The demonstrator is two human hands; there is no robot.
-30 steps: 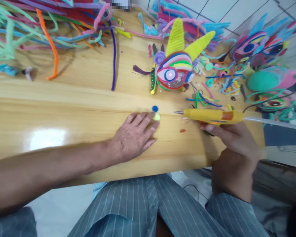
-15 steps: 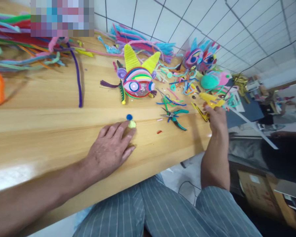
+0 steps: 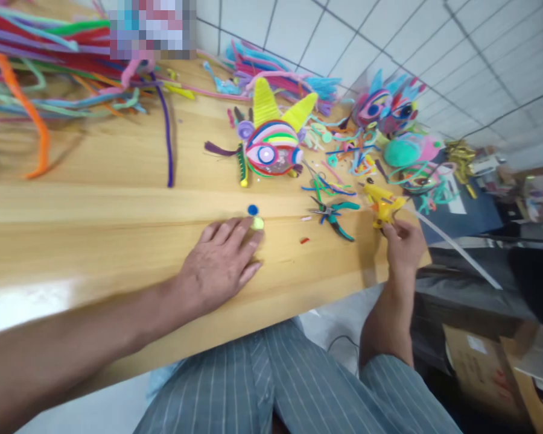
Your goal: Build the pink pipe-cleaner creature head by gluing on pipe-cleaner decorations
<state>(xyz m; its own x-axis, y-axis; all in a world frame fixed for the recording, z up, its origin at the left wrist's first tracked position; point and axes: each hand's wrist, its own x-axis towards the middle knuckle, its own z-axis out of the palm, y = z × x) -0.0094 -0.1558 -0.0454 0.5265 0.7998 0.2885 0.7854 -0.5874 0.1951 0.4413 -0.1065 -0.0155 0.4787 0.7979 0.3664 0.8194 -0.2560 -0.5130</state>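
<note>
My left hand (image 3: 221,259) lies palm down on the table with its fingers stretched out. Its fingertips touch a small pale yellow-green disc (image 3: 257,223), and a small blue disc (image 3: 252,210) sits just beyond. At the right, my right hand (image 3: 405,241) grips a yellow glue gun (image 3: 383,202), with a long whitish stick (image 3: 459,248) reaching out behind it. Further back stands a decorated animal-like head (image 3: 276,147) with yellow ears and coloured stripes. Green-handled pliers (image 3: 337,216) rest on the wood between my hands.
Bundled pipe cleaners (image 3: 49,51) fill the back left, and a purple pipe cleaner (image 3: 167,138) points towards me. More decorated heads (image 3: 384,108) stand at the back right by the tiled wall. Coloured scraps (image 3: 328,184) and scissors lie behind the pliers. A cardboard box (image 3: 477,361) is below right.
The view has shifted, so the table's contents appear further right. My right hand has brought the glue gun nearer to me and slightly left over the table. My left hand stays by the discs.
</note>
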